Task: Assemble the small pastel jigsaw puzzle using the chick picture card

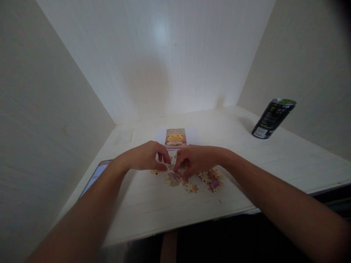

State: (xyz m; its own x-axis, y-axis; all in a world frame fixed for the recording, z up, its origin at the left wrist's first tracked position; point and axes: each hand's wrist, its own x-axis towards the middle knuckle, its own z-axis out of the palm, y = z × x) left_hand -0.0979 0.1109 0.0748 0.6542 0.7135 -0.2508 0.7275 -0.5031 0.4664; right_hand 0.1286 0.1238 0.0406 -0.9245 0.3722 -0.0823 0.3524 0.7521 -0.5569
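Observation:
My left hand (153, 156) is bent over the table, its thumb and forefinger curled close about a small jigsaw puzzle piece (171, 167) at their tips. Facing it, my right hand (196, 159) reaches down with forefinger and thumb around puzzle pieces (175, 178) in the middle; its palm side is hidden. Beneath the left thumb lies a yellow puzzle piece (155, 172). A loose piece (189, 187) sits nearer the front edge, and a heap of mixed pieces (212, 179) lies under my right wrist. Behind both hands is a picture card (176, 137) with a yellow cartoon figure.
A dark drink can (273, 118) stands at the back right. On the left, a phone (98, 174) with a lit screen lies partly behind my left forearm. White panels enclose the white table (148, 212) at the back and sides.

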